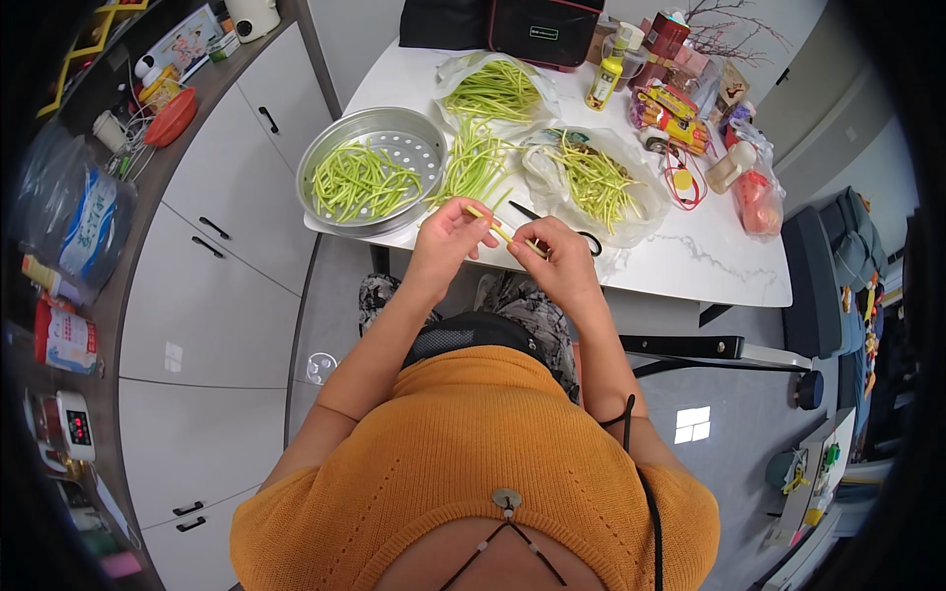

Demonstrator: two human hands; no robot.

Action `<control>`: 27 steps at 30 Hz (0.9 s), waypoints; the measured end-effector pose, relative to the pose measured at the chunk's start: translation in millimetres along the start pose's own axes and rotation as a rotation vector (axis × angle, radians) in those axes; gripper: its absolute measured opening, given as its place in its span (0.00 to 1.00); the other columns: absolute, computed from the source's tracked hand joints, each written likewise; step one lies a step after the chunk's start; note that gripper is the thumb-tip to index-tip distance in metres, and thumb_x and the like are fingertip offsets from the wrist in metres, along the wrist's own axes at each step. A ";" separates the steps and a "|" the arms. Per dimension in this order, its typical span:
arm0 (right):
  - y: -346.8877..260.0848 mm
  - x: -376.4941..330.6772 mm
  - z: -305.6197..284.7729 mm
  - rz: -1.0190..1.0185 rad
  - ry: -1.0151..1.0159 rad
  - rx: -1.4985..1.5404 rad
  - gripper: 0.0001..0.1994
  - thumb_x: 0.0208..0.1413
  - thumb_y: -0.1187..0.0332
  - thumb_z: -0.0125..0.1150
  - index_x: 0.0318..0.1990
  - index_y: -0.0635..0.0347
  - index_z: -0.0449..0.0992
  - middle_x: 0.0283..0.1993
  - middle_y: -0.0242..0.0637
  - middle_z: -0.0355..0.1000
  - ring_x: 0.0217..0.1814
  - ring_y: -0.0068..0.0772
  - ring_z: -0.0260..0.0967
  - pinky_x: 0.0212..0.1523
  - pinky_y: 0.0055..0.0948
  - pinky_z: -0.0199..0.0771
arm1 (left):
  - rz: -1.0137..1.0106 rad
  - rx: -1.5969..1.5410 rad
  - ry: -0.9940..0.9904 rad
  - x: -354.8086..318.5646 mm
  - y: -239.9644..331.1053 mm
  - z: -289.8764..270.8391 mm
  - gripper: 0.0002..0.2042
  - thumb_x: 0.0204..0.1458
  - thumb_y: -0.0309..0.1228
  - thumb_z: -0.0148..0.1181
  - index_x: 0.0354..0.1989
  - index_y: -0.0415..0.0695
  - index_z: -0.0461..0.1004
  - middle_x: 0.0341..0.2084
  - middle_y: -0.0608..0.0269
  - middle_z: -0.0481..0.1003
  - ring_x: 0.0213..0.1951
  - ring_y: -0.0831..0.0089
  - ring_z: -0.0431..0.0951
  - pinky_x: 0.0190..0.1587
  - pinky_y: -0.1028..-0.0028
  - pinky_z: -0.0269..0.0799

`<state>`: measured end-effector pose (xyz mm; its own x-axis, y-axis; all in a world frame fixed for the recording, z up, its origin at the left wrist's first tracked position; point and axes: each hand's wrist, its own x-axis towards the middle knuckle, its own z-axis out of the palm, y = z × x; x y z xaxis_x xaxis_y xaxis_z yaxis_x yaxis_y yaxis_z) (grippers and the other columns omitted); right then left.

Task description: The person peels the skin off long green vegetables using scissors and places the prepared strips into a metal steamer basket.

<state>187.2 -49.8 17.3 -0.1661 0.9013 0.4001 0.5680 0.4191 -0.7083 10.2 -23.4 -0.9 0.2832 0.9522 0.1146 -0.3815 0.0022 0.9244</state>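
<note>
My left hand (pixel 445 241) and my right hand (pixel 558 261) hold one thin green vegetable stalk (pixel 502 232) between them, in front of the table's near edge. The fingertips of each hand pinch it. Just beyond my right hand lie black-handled scissors (pixel 523 210), partly hidden by that hand. To the left, a round metal steamer pan (pixel 426 128) with a perforated bottom holds many short cut stalk pieces (pixel 360 182). A loose pile of long stalks (pixel 473 163) rests beside the pan. Behind it, a plastic bag holds more long stalks (pixel 496 94). On the right, another open plastic bag (pixel 641 212) contains pale stalk pieces (pixel 596 182).
The white marble-patterned table (pixel 724 261) carries a yellow bottle (pixel 604 81), packaged food (pixel 672 116), a jar (pixel 731 165) and a bag of red fruit (pixel 757 200) on the right. Dark bags (pixel 542 34) stand at the back. Grey cabinets (pixel 212 305) run along the left.
</note>
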 end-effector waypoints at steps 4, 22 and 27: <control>7.7 -2.7 -4.4 0.181 -0.161 0.336 0.04 0.47 0.73 0.61 0.30 0.62 0.74 0.22 0.25 0.67 0.23 0.15 0.62 0.24 0.18 0.62 | 0.003 0.036 0.017 3.1 -2.2 -5.6 0.05 0.53 0.29 0.53 0.35 0.42 0.68 0.29 0.66 0.73 0.28 0.83 0.71 0.27 0.85 0.63; 9.4 -5.3 -11.6 0.145 -0.177 0.705 0.16 0.46 0.75 0.60 0.46 0.62 0.74 0.27 0.23 0.64 0.21 0.10 0.56 0.19 0.11 0.55 | -0.202 -0.169 -0.191 -5.9 -18.6 4.9 0.06 0.52 0.31 0.57 0.31 0.44 0.68 0.23 0.69 0.69 0.26 0.83 0.67 0.31 0.83 0.64; 8.7 -5.1 -12.9 0.188 -0.145 0.760 0.14 0.47 0.75 0.60 0.44 0.62 0.75 0.27 0.24 0.64 0.21 0.11 0.54 0.19 0.13 0.53 | -0.183 -0.200 -0.190 -7.1 -19.1 7.7 0.05 0.52 0.29 0.56 0.31 0.43 0.68 0.24 0.68 0.69 0.26 0.81 0.67 0.31 0.83 0.64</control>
<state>203.4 -52.1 16.6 -0.2553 0.9477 0.1914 -0.0995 0.1711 -0.9802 22.2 -32.5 -16.5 0.5149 0.8565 0.0366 -0.4693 0.2459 0.8481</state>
